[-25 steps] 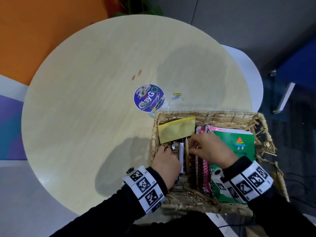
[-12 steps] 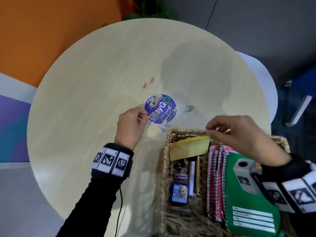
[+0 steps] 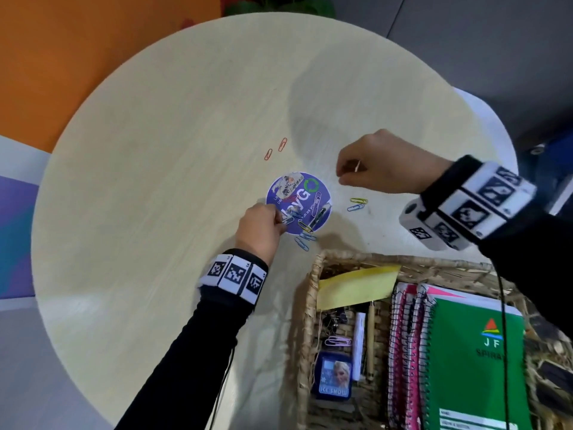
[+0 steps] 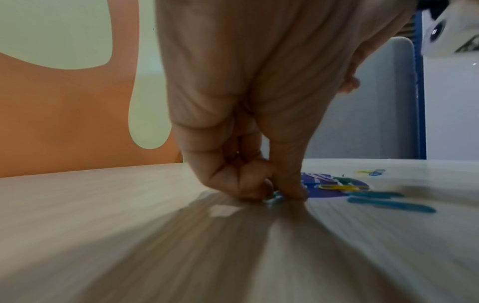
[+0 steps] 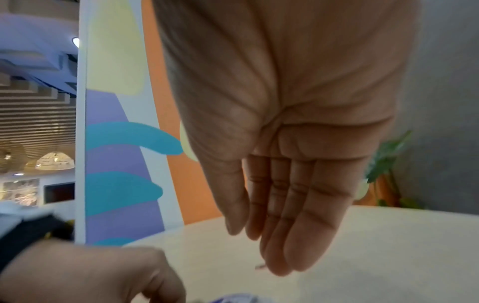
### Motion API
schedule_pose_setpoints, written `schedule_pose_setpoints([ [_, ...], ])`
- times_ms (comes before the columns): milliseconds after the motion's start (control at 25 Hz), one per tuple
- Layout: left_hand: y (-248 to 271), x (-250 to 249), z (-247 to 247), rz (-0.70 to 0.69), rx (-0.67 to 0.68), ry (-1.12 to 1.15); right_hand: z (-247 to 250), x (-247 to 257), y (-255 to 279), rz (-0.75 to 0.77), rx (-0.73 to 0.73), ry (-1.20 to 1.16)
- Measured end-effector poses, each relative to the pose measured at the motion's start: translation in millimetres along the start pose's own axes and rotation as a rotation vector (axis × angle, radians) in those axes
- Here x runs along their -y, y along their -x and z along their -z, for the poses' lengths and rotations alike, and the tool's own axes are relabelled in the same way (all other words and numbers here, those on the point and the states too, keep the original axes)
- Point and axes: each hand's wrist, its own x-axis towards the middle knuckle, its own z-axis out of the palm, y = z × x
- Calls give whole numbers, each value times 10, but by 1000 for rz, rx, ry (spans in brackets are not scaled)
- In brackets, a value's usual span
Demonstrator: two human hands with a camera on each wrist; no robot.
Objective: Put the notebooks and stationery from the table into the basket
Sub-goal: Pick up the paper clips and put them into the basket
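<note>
Loose paper clips lie on the round table around a purple round sticker (image 3: 299, 202): a red pair (image 3: 275, 149), a yellow and a blue one (image 3: 357, 204), and several blue ones (image 3: 305, 240) at the sticker's near edge. My left hand (image 3: 280, 220) is at the sticker's left edge, thumb and finger pinching a light blue paper clip (image 4: 274, 198) against the table. My right hand (image 3: 339, 176) hovers beyond the sticker with relaxed, nearly straight fingers (image 5: 298, 235), holding nothing. The wicker basket (image 3: 311, 305) at the near right holds a green notebook (image 3: 474, 361), pink spiral notebooks (image 3: 406, 352) and a yellow sticky pad (image 3: 356, 287).
Inside the basket's left part lie a blue picture box (image 3: 335, 380), a white pen (image 3: 359, 342), a wooden pencil (image 3: 370, 336), black binder clips and a pink paper clip (image 3: 338, 341). A white chair (image 3: 483, 119) stands behind the table at the right. An orange wall is at the back left.
Both hands left the basket and reached out over the table. The left hand came down at the sticker and pinched a paper clip; the right hand moved past the basket rim, beyond the sticker.
</note>
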Motion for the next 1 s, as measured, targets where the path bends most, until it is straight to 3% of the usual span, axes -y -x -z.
schedule_pose_setpoints([
  [160,26,-16,-54,-75,5,-194,-410,116,-452,43,187,99],
  [320,106,16,-96,-187,-18,-354,-678,240,-764,87,277,171],
  [560,296,100,67,-264,-170,-211,-761,313,-936,61,337,266],
  [800,781,343,152,-144,-224,104,-562,347,-873,65,339,182],
  [1000,1117,233,337,-7,-221,387,-96,541,-20,107,146,141],
])
